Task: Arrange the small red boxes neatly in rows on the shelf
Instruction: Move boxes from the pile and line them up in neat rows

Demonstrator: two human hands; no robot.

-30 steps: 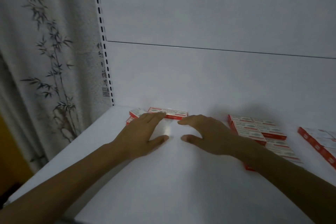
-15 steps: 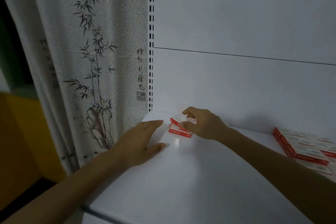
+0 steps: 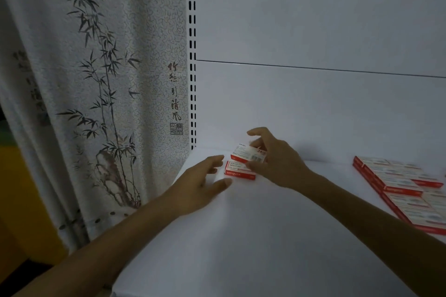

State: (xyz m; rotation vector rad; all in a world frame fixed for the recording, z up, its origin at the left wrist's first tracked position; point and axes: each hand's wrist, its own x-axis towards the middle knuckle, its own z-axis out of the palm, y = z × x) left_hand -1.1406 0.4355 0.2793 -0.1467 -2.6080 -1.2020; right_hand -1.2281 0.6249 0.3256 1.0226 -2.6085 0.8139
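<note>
At the back left corner of the shelf [image 3: 241,236] a box [image 3: 248,153] is pinched by the right hand [image 3: 277,161], probably for aligning with a second box [image 3: 239,171]; the left hand [image 3: 198,185] is relaxed, nothing grasped.

upper box [image 3: 246,153]: its right end is hidden behind the right hand [image 3: 280,164].
lower box [image 3: 237,171]: its back part is covered by the upper box.
print on the boxes: too small for us to read.
boxes at right [image 3: 395,181]: cut off by the picture's edge, so we cannot count them.
</note>
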